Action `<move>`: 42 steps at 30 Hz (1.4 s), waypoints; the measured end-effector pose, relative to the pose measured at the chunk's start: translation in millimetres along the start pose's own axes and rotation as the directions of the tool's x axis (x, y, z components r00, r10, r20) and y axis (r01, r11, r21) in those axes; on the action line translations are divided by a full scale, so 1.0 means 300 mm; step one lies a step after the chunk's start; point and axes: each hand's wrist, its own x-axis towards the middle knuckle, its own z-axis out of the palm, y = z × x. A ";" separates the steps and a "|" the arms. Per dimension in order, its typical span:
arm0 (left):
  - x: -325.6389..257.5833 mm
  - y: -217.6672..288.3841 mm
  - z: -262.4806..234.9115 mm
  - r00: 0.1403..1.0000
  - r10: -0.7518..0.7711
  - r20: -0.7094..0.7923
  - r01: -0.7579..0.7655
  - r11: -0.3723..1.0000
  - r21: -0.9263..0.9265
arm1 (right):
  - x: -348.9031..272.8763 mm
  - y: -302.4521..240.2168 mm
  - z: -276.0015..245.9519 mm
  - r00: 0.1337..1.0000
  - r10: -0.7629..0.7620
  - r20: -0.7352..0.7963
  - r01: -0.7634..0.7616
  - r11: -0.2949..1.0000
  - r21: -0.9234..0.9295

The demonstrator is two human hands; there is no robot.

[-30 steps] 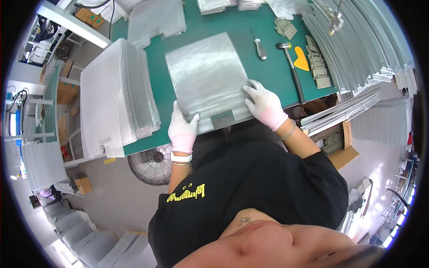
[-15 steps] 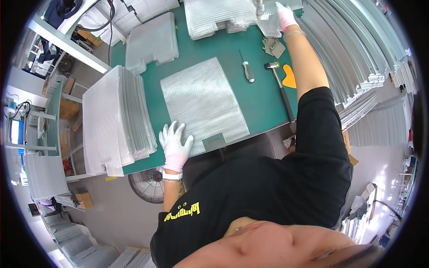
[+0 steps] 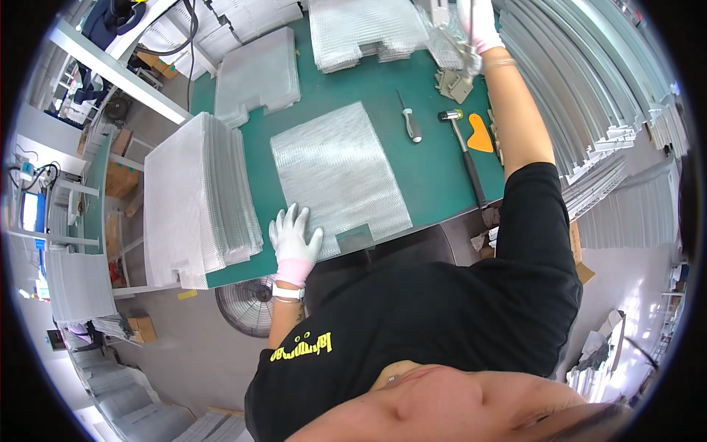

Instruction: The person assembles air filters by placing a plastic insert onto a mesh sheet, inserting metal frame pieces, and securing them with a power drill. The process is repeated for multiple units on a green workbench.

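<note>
A tall stack of mesh sheets (image 3: 197, 199) sits at the left edge of the green work table (image 3: 434, 166), overhanging its near-left corner. Behind it, toward the far-left corner, a smaller pile of notched mesh panels (image 3: 258, 74) lies flat.

The left hand (image 3: 294, 237), in a white glove with a pink cuff, rests palm down at the near edge of the table, fingers spread wide and flat; it grips nothing and presses on the near-left corner of the single mesh sheet (image 3: 335, 173). That sheet lies flat in the middle of the table, slightly skewed to the table's edges, with a small rectangular notch cut in its near edge just right of the hand.

Along the far edge, another heap of mesh sheets (image 3: 364, 29) is spread out. Right of the single sheet, well apart from it, a screwdriver (image 3: 409, 121) lies on the green surface, then a hammer (image 3: 464, 151) with its dark handle running toward the near edge, and just beside it an orange scraper (image 3: 480, 136).

The right hand (image 3: 477, 26), also white-gloved, is stretched to the far-right corner, its fingers curled around a small bunch of metal parts (image 3: 464, 46); how tightly it holds them I cannot tell. Long metal strips (image 3: 589, 88) are stacked along the right edge.
</note>
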 end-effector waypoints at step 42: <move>-0.075 0.297 -0.144 0.986 -0.168 -0.004 -0.032 -0.165 -0.986 | -0.893 -1.011 -0.612 0.708 0.599 0.375 -0.598 0.224 0.770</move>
